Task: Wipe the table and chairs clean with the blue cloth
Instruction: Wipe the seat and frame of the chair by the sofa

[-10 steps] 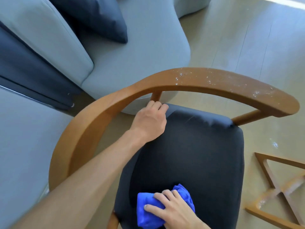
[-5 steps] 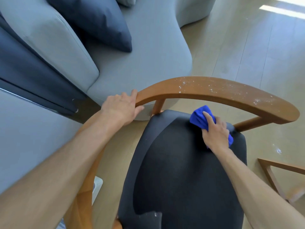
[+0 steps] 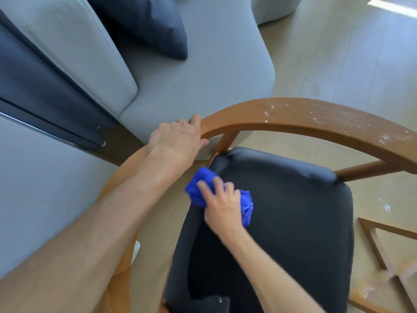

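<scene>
Chair [image 3: 293, 118]: wooden frame with a curved back rail, standing beside the sofa; white specks dot the right stretch of the rail.
Seat [image 3: 293, 222]: dark padded cushion, set inside the curve of the rail.
Blue cloth [image 3: 198, 188]: bunched up, lying on the far left corner of the seat under the right hand.
Right hand [image 3: 222, 207]: palm down on the cloth, fingers spread and slightly bent, pressing it onto the cushion.
Left hand [image 3: 176, 141]: on the left bend of the rail, fingers curled over the far edge, thumb under the near edge.
Sofa [image 3: 203, 75]: grey, far left, just beyond the chair.
Pillow [image 3: 144, 21]: dark blue, resting on the sofa.
Floor [image 3: 338, 53]: pale boards, a few white crumbs right of the seat.
Wooden frame [image 3: 383, 256]: near right, partly out of view.
</scene>
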